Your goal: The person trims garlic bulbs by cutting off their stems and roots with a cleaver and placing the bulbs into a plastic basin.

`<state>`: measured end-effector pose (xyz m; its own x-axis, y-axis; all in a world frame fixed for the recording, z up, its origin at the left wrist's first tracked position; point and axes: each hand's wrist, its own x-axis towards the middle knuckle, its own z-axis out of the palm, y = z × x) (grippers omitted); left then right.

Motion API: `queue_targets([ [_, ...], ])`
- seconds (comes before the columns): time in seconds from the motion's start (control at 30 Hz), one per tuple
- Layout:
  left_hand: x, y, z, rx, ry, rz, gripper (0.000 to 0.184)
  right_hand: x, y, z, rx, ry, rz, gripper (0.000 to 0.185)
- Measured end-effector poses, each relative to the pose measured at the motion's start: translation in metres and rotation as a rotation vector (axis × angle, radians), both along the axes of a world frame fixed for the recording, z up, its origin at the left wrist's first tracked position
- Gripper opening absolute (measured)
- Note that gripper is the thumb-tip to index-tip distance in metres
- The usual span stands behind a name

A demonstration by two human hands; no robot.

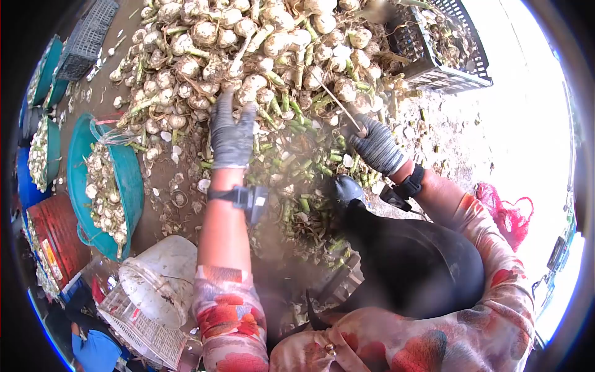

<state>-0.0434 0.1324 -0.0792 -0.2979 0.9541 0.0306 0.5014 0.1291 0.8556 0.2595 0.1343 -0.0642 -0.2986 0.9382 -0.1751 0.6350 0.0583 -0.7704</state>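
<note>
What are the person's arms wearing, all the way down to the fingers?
A grey fabric left glove and a matching grey right glove with ribbed lines. A black left wrist strap carries a boxy dark device with a small white mark; there's a black right wrist strap too. The pale left sleeve and pale right sleeve have reddish, flowery patches.

Got left arm (224,232) stretched pretty straight out, left hand (232,133) loosely spread, right arm (440,195) angled inward, right hand (377,146) curled, lol.
</note>
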Motion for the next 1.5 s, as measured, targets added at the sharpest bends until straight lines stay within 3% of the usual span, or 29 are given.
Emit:
queue_targets([
  [0.03, 0.021, 0.012, -0.006, -0.136, 0.383, -0.010, 0.065, -0.001, 0.000, -0.001, 0.012, -0.046, 0.029, 0.030],
  [0.07, 0.047, 0.013, -0.006, -0.150, 0.331, 0.070, 0.068, 0.001, 0.000, 0.002, -0.073, -0.058, 0.041, 0.031],
  [0.23, 0.071, -0.060, -0.032, -0.514, 0.527, -0.327, 0.063, 0.008, -0.001, 0.002, -0.071, -0.031, 0.029, 0.029],
  [0.3, 0.062, -0.116, -0.049, -0.370, 0.668, -0.437, 0.058, 0.007, -0.001, -0.005, -0.090, -0.038, 0.053, 0.030],
  [0.43, 0.053, -0.189, -0.028, -0.520, 0.569, -0.448, 0.051, 0.013, -0.003, -0.013, -0.061, -0.103, 0.120, 0.033],
  [0.5, 0.041, -0.196, -0.022, -0.521, 0.354, -0.466, 0.045, 0.015, -0.003, -0.014, -0.061, -0.087, 0.126, 0.032],
  [0.53, 0.035, -0.197, -0.023, -0.527, 0.350, -0.465, 0.045, 0.016, -0.005, -0.017, -0.069, -0.074, 0.119, 0.032],
  [0.63, 0.018, -0.149, -0.008, -0.492, 0.502, -0.116, 0.038, 0.016, -0.008, -0.022, -0.038, -0.029, 0.128, 0.030],
  [0.7, 0.028, -0.103, -0.019, -0.443, 0.180, 0.201, 0.047, 0.014, -0.007, -0.025, -0.085, -0.058, 0.124, 0.030],
  [0.83, 0.053, -0.032, -0.043, -0.609, 0.325, 0.150, 0.068, -0.003, -0.007, -0.004, -0.085, 0.003, 0.108, 0.032],
  [0.87, 0.061, -0.029, -0.035, -0.653, 0.451, 0.196, 0.065, -0.001, -0.006, -0.008, -0.105, -0.005, 0.125, 0.032],
  [1.03, 0.037, -0.030, -0.057, -0.714, 0.373, 0.104, 0.053, 0.016, -0.005, -0.019, -0.075, -0.063, 0.142, 0.033],
  [1.1, 0.028, -0.033, -0.047, -0.447, 0.056, 0.216, 0.057, 0.017, -0.006, -0.012, -0.153, -0.032, 0.145, 0.034],
  [1.17, 0.027, -0.020, -0.045, -0.395, 0.108, 0.150, 0.062, 0.016, -0.004, -0.016, -0.148, -0.047, 0.154, 0.034],
  [1.23, 0.036, -0.003, -0.028, -0.757, 0.373, 0.082, 0.062, 0.012, -0.002, -0.016, -0.114, -0.044, 0.168, 0.034],
  [1.37, 0.039, -0.023, -0.038, -0.575, 0.555, -0.058, 0.051, 0.009, -0.002, -0.013, -0.139, -0.054, 0.162, 0.036],
  [1.4, 0.035, -0.035, -0.052, -0.423, 0.483, -0.073, 0.049, 0.006, -0.003, -0.005, -0.125, -0.028, 0.170, 0.038],
  [1.5, 0.040, -0.039, -0.054, -0.370, 0.540, 0.026, 0.051, 0.007, -0.007, 0.002, -0.117, -0.062, 0.201, 0.038],
])
